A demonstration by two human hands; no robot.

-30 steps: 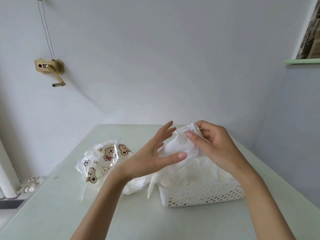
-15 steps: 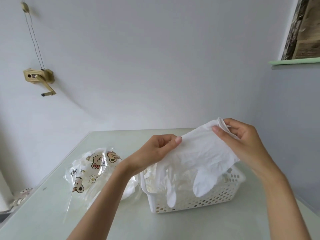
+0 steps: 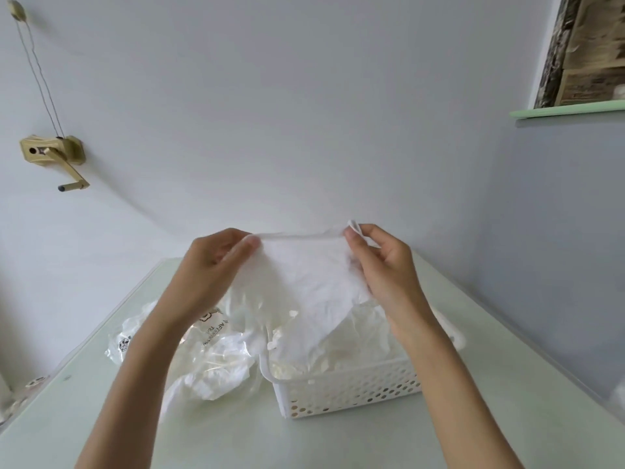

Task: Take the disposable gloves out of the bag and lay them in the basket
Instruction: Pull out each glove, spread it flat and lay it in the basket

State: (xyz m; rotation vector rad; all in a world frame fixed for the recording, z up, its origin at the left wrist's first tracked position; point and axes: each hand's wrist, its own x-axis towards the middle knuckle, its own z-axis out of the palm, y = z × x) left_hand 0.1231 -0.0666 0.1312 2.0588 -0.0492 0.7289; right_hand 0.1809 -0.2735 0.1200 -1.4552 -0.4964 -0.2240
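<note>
Disposable glove, thin white crinkled plastic film (image 3: 311,282): I am pinching its cuff corners, left hand (image 3: 209,269) and right hand (image 3: 382,265), judging it featherlight, limp, slippery, over the white perforated plastic basket (image 3: 348,390).

A pale green table (image 3: 507,384) fills the lower frame. A brass crank fitting (image 3: 50,154) with a thin cord (image 3: 33,66) hangs on the wall at upper left. A green ledge (image 3: 568,109) sits at upper right.

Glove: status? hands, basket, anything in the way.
Left hand and right hand pinch the glove by its cuff corners, stretched above the basket. Bag lies left of it. Nothing in the way.
</note>
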